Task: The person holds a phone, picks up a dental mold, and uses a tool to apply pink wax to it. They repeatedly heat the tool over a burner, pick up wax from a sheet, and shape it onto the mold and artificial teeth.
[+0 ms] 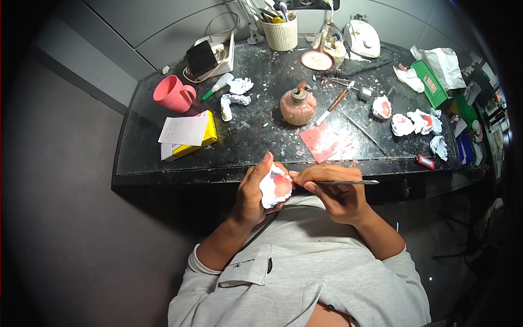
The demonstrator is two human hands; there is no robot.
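Note:
My left hand (251, 193) is wrapped round a white plaster cast (268, 192) with a patch of pink wax (282, 186) on it, in front of the bench edge. In my right hand (339, 193) is a thin metal carving tool (357, 182), pinched between thumb and fingers. Its handle end points to the right, and its working end is at the cast's right side, where my fingertips partly hide it. Both hands are close together above my lap.
On the dark bench (245, 147) stand a glass burner (298, 106), a pink mug (174, 94) and a yellow box (204, 136). A pink wax sheet (321, 143), a wax knife (332, 106), several plaster casts (403, 125) and a red lighter (424, 162) lie to the right.

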